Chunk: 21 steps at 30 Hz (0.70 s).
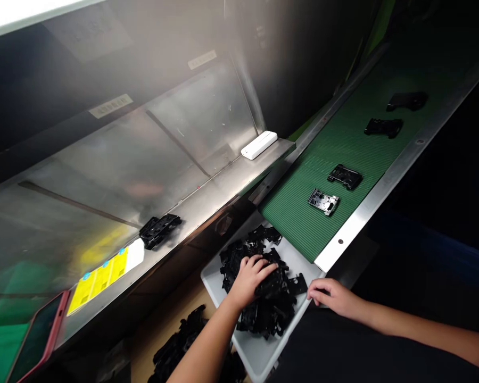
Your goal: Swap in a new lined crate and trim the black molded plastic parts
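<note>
A grey plastic bin (259, 363) holds a heap of black plastic parts (265, 319), which look like small toy-car chassis. My left hand (250, 279) lies on top of this heap, its fingers spread over the parts and none clearly gripped. At the bin's right rim is my right hand (335, 298), thumb and fingers curled together on the edge. Just beyond the bin, the green conveyor belt (291, 213) carries several black chassis; the nearest (323, 201) has a shiny face, and another (345, 176) sits close behind it.
Along the left runs a metal ledge (207, 213) with a white box-shaped device (259, 144), black parts (159, 230), a yellow label sheet (99, 282) and a red-cased phone (40, 338). Below, a cardboard box (143, 348) holds more black parts. A metal rail (367, 213) edges the belt.
</note>
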Each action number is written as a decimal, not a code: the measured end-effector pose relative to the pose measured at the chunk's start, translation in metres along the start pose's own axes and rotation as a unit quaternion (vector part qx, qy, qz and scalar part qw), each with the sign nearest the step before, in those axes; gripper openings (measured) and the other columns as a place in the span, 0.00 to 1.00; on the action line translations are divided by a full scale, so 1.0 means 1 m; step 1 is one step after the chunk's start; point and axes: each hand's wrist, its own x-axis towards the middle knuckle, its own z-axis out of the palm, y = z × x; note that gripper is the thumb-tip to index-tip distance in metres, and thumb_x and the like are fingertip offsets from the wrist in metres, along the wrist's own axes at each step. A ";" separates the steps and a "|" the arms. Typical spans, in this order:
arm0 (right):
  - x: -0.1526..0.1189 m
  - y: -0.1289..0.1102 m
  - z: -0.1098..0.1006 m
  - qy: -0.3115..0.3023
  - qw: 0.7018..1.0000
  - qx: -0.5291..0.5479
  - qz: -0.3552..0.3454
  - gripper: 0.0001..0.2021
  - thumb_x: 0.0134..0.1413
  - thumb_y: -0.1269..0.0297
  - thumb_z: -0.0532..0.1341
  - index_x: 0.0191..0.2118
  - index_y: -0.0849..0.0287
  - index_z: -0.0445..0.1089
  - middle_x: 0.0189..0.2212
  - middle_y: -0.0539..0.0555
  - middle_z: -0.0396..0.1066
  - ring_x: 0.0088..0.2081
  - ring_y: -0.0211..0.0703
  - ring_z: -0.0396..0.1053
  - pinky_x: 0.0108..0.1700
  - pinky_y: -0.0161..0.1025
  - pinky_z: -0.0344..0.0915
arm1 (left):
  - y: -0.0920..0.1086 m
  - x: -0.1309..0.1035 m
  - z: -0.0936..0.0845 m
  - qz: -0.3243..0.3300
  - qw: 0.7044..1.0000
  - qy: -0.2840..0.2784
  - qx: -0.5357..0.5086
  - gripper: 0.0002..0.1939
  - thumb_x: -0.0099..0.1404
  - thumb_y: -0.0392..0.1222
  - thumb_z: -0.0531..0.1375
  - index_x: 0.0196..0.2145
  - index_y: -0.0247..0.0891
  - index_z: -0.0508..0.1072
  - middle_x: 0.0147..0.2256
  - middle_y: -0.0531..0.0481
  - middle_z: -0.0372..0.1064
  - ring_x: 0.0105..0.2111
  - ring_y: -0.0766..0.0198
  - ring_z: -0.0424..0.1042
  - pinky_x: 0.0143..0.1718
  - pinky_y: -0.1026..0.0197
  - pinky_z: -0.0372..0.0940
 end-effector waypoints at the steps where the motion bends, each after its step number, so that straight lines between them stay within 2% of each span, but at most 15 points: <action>1: 0.001 0.000 0.000 -0.004 1.000 0.002 0.002 0.15 0.66 0.58 0.57 0.35 0.62 0.76 0.27 0.54 0.73 0.33 0.44 0.72 0.41 0.39 0.66 | 0.003 -0.018 0.004 -0.002 1.000 0.009 0.006 0.30 0.71 0.43 0.58 0.68 0.55 0.59 0.59 0.46 0.68 0.64 0.47 0.56 0.58 0.44 0.52; 4: 0.004 -0.001 0.000 -0.013 1.000 0.005 0.007 0.15 0.66 0.58 0.57 0.36 0.61 0.76 0.27 0.53 0.73 0.33 0.44 0.71 0.41 0.39 0.66 | 0.020 -0.066 0.026 -0.014 0.998 0.027 0.058 0.30 0.72 0.32 0.51 0.67 0.56 0.61 0.62 0.50 0.66 0.68 0.51 0.50 0.60 0.44 0.51; 7: 0.008 -0.002 0.001 -0.025 1.000 0.006 0.008 0.14 0.66 0.58 0.57 0.36 0.61 0.76 0.28 0.53 0.73 0.33 0.44 0.71 0.40 0.38 0.66 | 0.040 -0.095 0.050 -0.006 0.994 0.030 0.103 0.33 0.71 0.28 0.49 0.67 0.56 0.60 0.69 0.54 0.56 0.71 0.52 0.44 0.65 0.42 0.48; 10: 0.010 -0.004 0.004 -0.044 0.999 0.006 0.007 0.14 0.66 0.57 0.57 0.37 0.60 0.75 0.28 0.53 0.73 0.33 0.44 0.71 0.39 0.38 0.66 | 0.053 -0.107 0.067 0.016 0.993 0.019 0.116 0.38 0.67 0.27 0.51 0.70 0.54 0.55 0.73 0.54 0.46 0.72 0.51 0.41 0.68 0.39 0.46; 14: 0.010 -0.007 0.004 -0.061 0.998 -0.004 0.000 0.14 0.66 0.57 0.58 0.34 0.60 0.75 0.28 0.54 0.73 0.33 0.44 0.71 0.40 0.39 0.66 | 0.056 -0.115 0.080 0.011 0.991 0.013 0.133 0.43 0.66 0.25 0.53 0.71 0.57 0.48 0.74 0.56 0.42 0.73 0.50 0.41 0.70 0.36 0.42; 17: 0.008 -0.008 0.002 -0.066 0.998 -0.011 0.004 0.14 0.66 0.57 0.58 0.34 0.60 0.75 0.28 0.54 0.73 0.33 0.44 0.71 0.40 0.39 0.66 | 0.053 -0.123 0.077 0.003 0.994 -0.062 0.086 0.48 0.63 0.34 0.63 0.72 0.56 0.44 0.74 0.50 0.39 0.72 0.43 0.43 0.69 0.28 0.39; 19: 0.006 -0.009 0.000 -0.066 0.998 -0.008 0.006 0.15 0.66 0.56 0.58 0.35 0.60 0.75 0.28 0.54 0.73 0.33 0.45 0.71 0.41 0.40 0.66 | 0.050 -0.129 0.068 -0.006 0.993 -0.116 0.035 0.54 0.57 0.48 0.69 0.73 0.53 0.42 0.74 0.46 0.40 0.71 0.37 0.44 0.67 0.22 0.37; 21: 0.005 -0.010 -0.002 -0.068 0.998 -0.005 0.006 0.15 0.66 0.55 0.58 0.35 0.60 0.75 0.28 0.54 0.73 0.34 0.45 0.71 0.41 0.40 0.66 | 0.049 -0.135 0.058 -0.009 0.990 -0.139 0.000 0.59 0.54 0.61 0.69 0.73 0.50 0.42 0.73 0.44 0.42 0.71 0.33 0.44 0.66 0.20 0.36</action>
